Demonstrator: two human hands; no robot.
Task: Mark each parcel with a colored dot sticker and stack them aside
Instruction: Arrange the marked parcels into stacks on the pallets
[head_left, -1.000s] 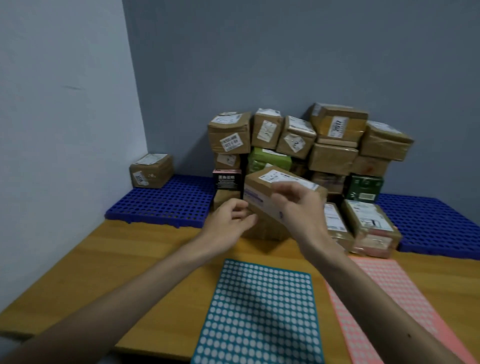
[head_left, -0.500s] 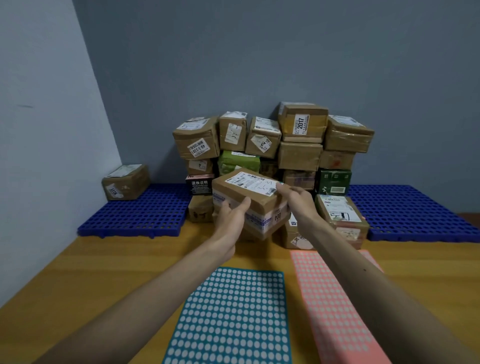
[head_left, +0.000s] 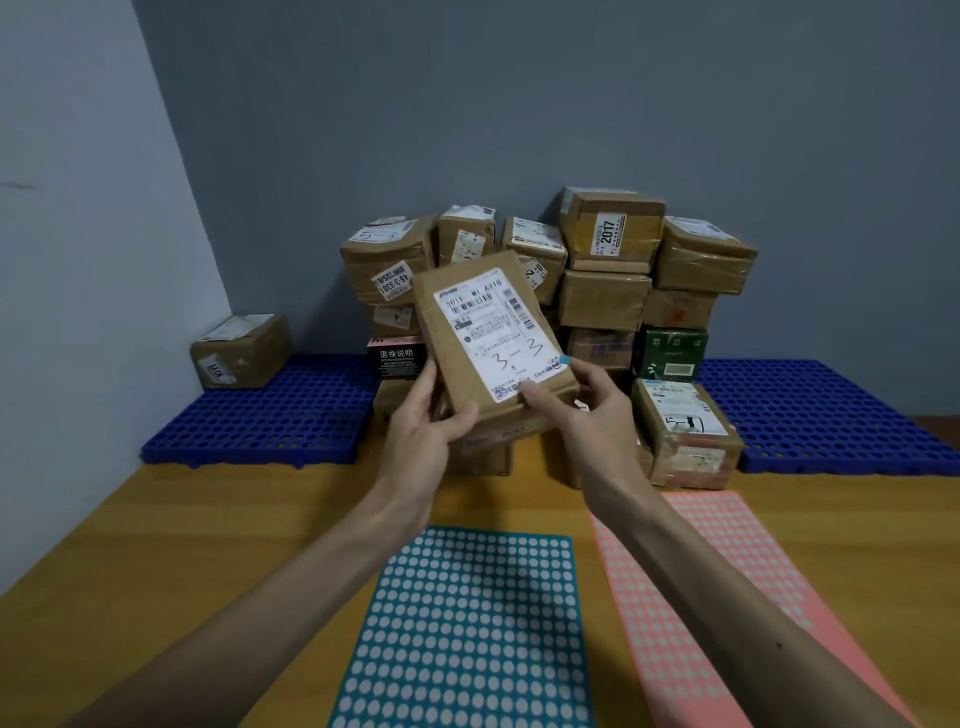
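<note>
Two blue pallets (head_left: 280, 415) flank a pile of parcels (head_left: 605, 301), its middle hidden, count unclear. One teal sheet (head_left: 467, 634), one pink sheet (head_left: 727, 571), both cut off. The left hand (head_left: 421, 431) and right hand (head_left: 587, 410) grip one parcel (head_left: 483, 332) before the pile, one blue dot (head_left: 565, 359) on it.

Held in the left hand (head_left: 421, 441) and right hand (head_left: 587, 410) above the table (head_left: 208, 545), a parcel (head_left: 493, 338) sits before the parcel pile (head_left: 605, 301) stacked at twelve o'clock against the back wall (head_left: 519, 104). A left mat (head_left: 270, 415) at ten o'clock carries a lone box (head_left: 241, 351), with a right mat (head_left: 831, 415) at two o'clock. Two sheets lie side by side on the table under the arms: the first sticker sheet (head_left: 472, 623) at six o'clock, the second sticker sheet (head_left: 727, 571) at four o'clock
</note>
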